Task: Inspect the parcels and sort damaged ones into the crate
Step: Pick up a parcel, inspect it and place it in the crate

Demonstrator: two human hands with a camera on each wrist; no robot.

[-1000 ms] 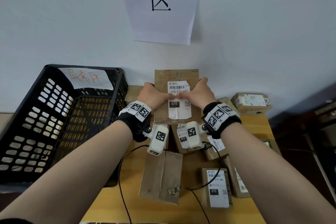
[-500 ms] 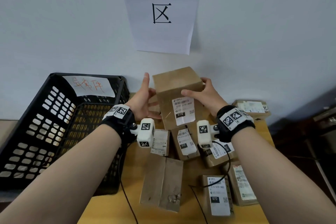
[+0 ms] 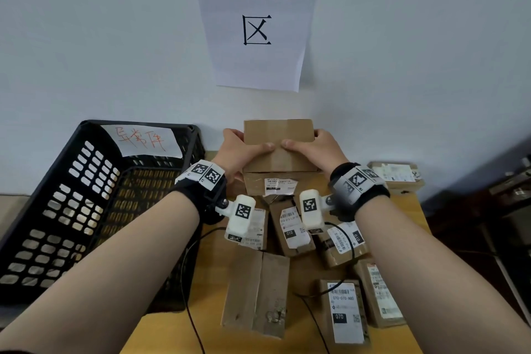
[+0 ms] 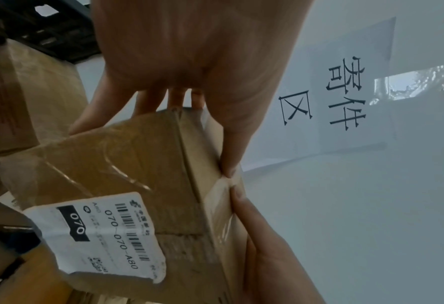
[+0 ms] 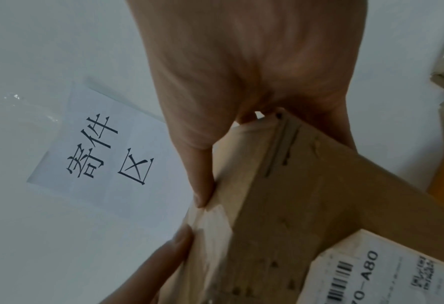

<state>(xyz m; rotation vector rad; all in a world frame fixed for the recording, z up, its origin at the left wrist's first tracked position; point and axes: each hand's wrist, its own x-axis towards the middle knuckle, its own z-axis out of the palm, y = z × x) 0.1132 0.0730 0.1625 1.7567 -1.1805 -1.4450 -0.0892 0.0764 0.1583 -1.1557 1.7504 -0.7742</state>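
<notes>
Between the two hands sits a brown box (image 3: pixel 278 149), held up off the table (image 3: pixel 212 273). Left hand (image 3: pixel 238 152) grips one end and right hand (image 3: pixel 319 149) grips the other end. Both thumbs lie on the top of the box and almost meet in the middle, and the fingers curl round the far side. A white label (image 4: pixel 96 236) that says 070 is on the side of the box that faces down. Below the held box, more boxes (image 3: pixel 296 227) lie on the table. Just beside the left hand stands a black crate (image 3: pixel 66 201) with a paper note (image 3: pixel 143 141). Up above the grip, a white sign (image 3: pixel 255 17) hangs on the wall.
</notes>
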